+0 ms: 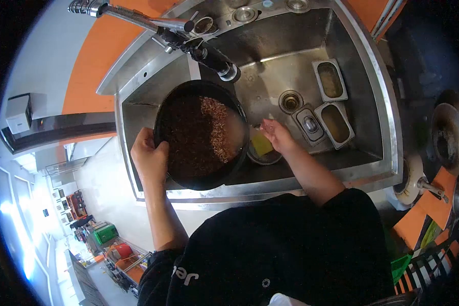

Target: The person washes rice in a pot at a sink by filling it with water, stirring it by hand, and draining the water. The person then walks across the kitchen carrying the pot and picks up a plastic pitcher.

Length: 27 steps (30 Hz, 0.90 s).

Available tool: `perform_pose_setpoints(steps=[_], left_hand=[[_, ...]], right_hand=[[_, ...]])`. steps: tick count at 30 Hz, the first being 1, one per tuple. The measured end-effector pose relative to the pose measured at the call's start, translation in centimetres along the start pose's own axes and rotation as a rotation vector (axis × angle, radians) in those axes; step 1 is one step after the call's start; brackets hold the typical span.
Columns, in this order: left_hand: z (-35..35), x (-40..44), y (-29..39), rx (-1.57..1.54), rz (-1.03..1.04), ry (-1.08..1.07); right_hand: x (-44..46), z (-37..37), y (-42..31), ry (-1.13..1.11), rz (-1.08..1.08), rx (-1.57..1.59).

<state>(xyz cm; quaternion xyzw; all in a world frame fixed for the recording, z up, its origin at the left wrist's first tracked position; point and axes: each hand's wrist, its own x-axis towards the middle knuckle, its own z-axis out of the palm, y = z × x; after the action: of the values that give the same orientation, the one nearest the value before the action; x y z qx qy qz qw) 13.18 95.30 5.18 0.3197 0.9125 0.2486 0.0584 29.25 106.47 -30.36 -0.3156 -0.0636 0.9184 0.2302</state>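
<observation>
My left hand (149,155) is closed on the left rim of a large round black pan (191,135), thumb over the edge. Dark brown residue covers most of the pan's inside. A lighter reddish-brown strip and cloudy liquid show toward its right side. Just right of the pan, my right hand (276,135) is open, palm partly turned up, with nothing visible in its slightly curled fingers. Beside that hand, a yellow sponge (261,144) lies in a round metal bowl (265,159), partly hidden by pan and hand. A black faucet spout (228,71) hangs near the pan's upper right edge.
The steel double sink (270,76) holds two rectangular metal containers (330,80) and a metal lid (309,124) near the drain (291,102). Small round lids (245,15) sit on the back ledge. Woks (448,143) stand at the far right.
</observation>
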Motion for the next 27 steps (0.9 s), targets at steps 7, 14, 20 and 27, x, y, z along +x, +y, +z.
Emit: perform_pose_setpoints(steps=[7, 14, 20, 27], left_hand=[[0.7, -0.4, 1.5, -0.070, 0.106, 0.129], [0.8, 0.0, 1.4, 0.001, 0.153, 0.177], [1.0, 0.1, 1.6, 0.049, 0.160, 0.199], [1.0, -0.2, 2.0, 0.095, 0.173, 0.219]], right_hand=[[-0.7, 1.1, 0.0, 0.041, 0.003, -0.058], [-0.6, 1.1, 0.2, -0.012, 0.075, -0.060], [-0.2, 0.8, 1.5, -0.096, 0.088, -0.082], [-1.0, 1.0, 1.2, -0.206, 0.181, -0.175]])
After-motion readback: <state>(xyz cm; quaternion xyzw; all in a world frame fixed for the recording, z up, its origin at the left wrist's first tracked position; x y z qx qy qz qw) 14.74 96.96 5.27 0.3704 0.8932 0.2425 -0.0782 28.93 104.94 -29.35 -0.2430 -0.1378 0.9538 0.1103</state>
